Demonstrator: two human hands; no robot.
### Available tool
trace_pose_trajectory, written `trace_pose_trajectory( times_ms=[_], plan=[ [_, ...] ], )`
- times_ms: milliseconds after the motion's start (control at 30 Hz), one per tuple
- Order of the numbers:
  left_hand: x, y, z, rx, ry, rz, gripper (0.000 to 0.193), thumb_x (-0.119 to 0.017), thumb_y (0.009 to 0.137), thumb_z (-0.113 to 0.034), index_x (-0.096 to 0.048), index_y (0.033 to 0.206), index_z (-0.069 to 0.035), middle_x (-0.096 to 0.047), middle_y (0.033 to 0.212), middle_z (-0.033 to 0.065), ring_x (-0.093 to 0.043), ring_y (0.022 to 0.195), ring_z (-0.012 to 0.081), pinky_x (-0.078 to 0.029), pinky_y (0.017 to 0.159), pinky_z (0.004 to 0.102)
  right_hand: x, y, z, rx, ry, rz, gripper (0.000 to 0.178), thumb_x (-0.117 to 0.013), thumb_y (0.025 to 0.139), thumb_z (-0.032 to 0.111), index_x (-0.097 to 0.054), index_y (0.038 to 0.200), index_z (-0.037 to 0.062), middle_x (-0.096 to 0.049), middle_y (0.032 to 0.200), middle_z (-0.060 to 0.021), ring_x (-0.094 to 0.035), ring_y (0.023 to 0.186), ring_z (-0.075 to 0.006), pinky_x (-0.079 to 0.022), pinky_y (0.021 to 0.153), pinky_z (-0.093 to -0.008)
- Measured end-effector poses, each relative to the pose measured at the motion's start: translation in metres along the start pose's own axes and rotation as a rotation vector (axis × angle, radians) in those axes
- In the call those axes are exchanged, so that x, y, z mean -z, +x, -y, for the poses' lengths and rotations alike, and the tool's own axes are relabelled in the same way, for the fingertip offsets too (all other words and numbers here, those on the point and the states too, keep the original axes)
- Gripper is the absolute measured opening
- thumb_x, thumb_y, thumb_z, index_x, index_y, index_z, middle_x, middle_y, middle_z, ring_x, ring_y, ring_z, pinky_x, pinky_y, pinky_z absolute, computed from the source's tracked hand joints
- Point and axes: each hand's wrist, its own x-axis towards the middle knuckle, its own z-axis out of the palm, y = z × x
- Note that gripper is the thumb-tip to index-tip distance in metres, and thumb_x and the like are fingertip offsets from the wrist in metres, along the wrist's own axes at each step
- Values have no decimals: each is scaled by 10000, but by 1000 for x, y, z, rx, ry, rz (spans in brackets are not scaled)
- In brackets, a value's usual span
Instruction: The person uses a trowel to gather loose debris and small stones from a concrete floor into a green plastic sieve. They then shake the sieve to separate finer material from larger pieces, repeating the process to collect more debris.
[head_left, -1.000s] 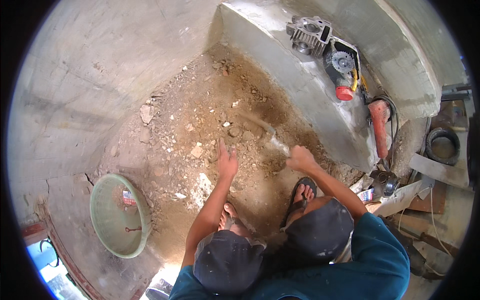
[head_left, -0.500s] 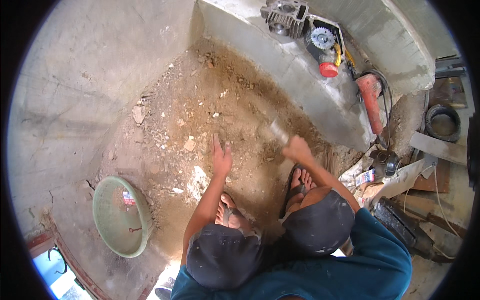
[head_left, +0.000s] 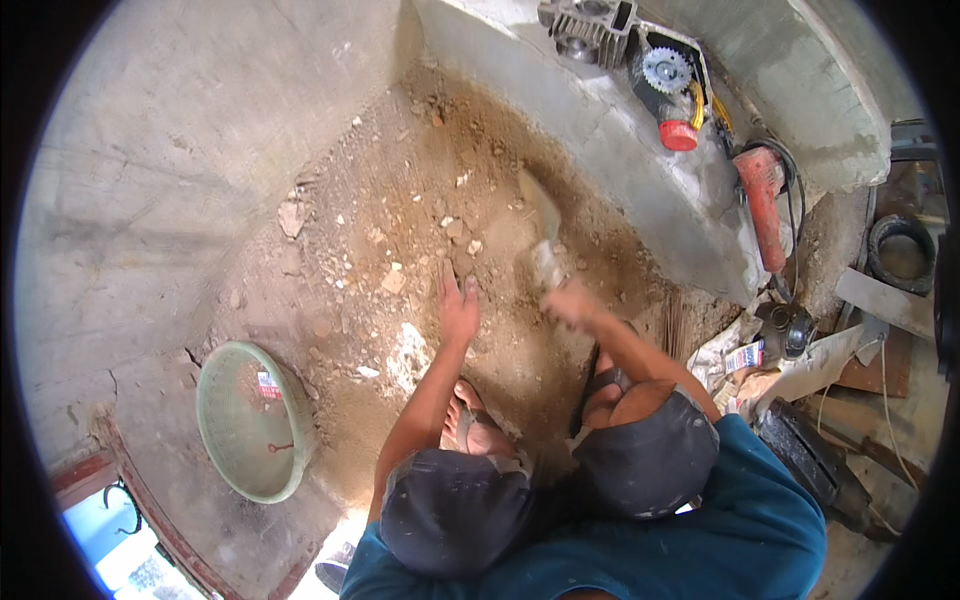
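My right hand (head_left: 575,305) is closed round the handle of a trowel (head_left: 541,207), slightly smeared by motion. The trowel's pointed blade reaches forward over brown loose dirt (head_left: 500,230). My left hand (head_left: 459,308) is low over the rubble to the left of the trowel, with its fingers stretched out and nothing in it. Small stones and pale chips lie ahead of its fingertips, among them a light broken piece (head_left: 394,281).
A pale green basket (head_left: 206,420) stands at the left. On the ledge at upper right rest a finned engine part (head_left: 592,38), a toothed sprocket (head_left: 667,70) and a red power tool (head_left: 762,205). Assorted scrap and a black ring (head_left: 884,268) lie at right.
My right hand has moved slightly left, and the trowel's blade now shows more plainly farther forward. The whole view has shifted a little; my left hand stays low over the rubble.
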Motion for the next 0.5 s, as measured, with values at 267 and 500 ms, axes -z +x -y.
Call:
trace_pose_trajectory(
  times_ms=[267, 500],
  plan=[
    [6, 5, -9, 78, -133, -30, 714, -495, 1101, -335, -217, 1654, 22, -249, 1702, 292, -249, 1577, 444, -214, 1291, 464, -4, -14, 33, -8, -2, 92, 106, -704, 868, 202, -668, 817, 116, -576, 653, -21, -461, 497, -107, -324, 403, -303],
    [9, 8, -9, 98, -127, -46, 704, -498, 1098, -308, -220, 1653, 22, -273, 1692, 296, -271, 1569, 445, -229, 1285, 457, -18, -16, 26, -118, -152, 319, 188, -654, 879, 182, -583, 717, 118, -510, 567, 10, -411, 438, -87, -325, 392, -306]
  ],
)
